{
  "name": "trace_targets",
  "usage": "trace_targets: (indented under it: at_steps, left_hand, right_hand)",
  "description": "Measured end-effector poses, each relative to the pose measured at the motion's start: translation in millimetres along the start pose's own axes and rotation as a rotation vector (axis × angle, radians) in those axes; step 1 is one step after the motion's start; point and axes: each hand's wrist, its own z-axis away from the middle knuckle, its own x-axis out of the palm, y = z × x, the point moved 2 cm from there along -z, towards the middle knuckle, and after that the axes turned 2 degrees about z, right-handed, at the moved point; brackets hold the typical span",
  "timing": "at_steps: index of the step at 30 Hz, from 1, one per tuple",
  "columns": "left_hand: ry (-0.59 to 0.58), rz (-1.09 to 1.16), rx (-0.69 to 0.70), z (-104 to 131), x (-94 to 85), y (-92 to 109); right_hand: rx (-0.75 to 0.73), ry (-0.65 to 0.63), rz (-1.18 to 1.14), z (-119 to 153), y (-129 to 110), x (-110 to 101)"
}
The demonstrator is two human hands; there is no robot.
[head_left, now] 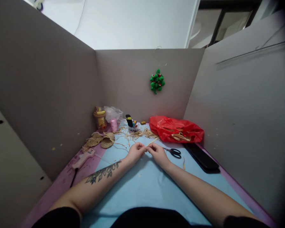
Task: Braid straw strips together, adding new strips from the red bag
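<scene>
One pale straw strip (154,141) is spanning the fingertips above the worktop (142,190), the left hand (136,152) and right hand (158,153) both pinching it, close together. Uneven pulling could be splitting so thin a strip; scissors (172,152), lying just beside the right hand, could be nicking a straying wrist. Markings on the jar (101,122) are appearing too small to read.

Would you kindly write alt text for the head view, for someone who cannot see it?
A person's left hand and right hand pinch a thin pale strip above a blue surface. Around them lie loose strips, scissors and a red plastic bag holding similar strips.
</scene>
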Motion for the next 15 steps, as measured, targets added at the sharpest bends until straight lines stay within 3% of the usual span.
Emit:
trace_targets:
  at_steps: [5,10,15]
  left_hand:
    - [-0.030,-0.027,0.043,-3.4,-1.0,-4.8]
    - [0.021,-0.189,0.167,-3.3,-2.3,-5.7]
    - [0.013,-0.226,0.150,1.6,3.4,-9.2]
  right_hand:
    - [-0.019,-0.002,0.035,-0.4,-0.3,0.1]
    - [-0.146,0.040,0.198,0.1,5.3,0.8]
    - [-0.120,0.071,0.260,-0.4,6.9,-2.0]
